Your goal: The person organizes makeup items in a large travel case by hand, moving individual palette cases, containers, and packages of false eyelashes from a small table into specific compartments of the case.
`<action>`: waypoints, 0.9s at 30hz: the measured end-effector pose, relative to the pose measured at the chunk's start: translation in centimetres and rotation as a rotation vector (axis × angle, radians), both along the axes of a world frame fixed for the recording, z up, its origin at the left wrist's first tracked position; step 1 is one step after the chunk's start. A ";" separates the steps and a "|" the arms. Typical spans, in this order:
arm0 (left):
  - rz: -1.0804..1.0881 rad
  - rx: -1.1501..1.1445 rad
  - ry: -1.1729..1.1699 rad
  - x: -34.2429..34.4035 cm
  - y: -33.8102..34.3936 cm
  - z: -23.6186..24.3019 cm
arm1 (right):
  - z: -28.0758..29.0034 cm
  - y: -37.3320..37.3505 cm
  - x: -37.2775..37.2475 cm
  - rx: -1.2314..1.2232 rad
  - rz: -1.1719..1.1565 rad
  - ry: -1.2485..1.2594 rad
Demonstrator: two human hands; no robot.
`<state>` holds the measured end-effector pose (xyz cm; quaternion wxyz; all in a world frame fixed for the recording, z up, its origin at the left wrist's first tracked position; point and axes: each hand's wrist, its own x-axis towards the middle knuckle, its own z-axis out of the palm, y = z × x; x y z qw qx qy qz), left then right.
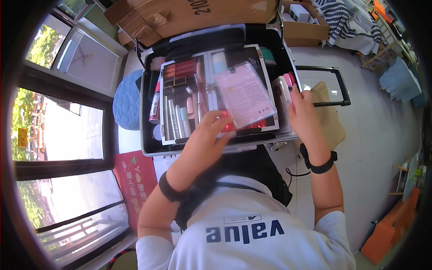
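A: Head view, hand states?
B: Left hand point(211, 130) pinches the pink flat packet point(245, 94) at its lower corner, above the clear cosmetics tray point(180, 103). Right hand point(303, 112) curls around the clear box point(284, 92) at the tray's right edge.
A: Surroundings?
B: Open black suitcase point(150, 135), cardboard boxes point(180, 18) behind, blue cushion point(127, 99) on its left.

case point(148, 135): open on floor, just beyond the person's body
tray point(180, 96): inside case, left half, tubes and sticks lying in rows
flat packet point(245, 94): on top of tray's right half, tilted
left hand point(209, 135): at near edge of tray, fingers touching packet's near left corner
right hand point(306, 114): at right edge of case, on small box point(283, 90)
handle point(333, 85): right of case
cardboard boxes point(189, 15): far side, behind case
cushion point(127, 99): left of case
window point(58, 117): far left
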<state>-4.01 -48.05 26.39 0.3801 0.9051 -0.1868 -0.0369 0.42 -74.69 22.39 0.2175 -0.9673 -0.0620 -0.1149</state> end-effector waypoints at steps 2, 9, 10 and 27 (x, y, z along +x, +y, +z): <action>-0.006 -0.005 -0.022 0.1 0.4 -0.8 | 2.9 1.1 0.0 0.120 0.083 -0.025; 0.033 -0.014 0.023 0.2 -0.6 -0.7 | 1.5 4.7 -0.3 0.143 0.159 0.090; 0.039 -0.011 0.020 0.1 -0.7 -0.5 | 1.5 4.9 -0.4 0.266 0.166 0.111; 0.268 -1.264 0.698 0.7 0.5 1.3 | 6.1 8.5 -5.0 0.378 0.742 -0.209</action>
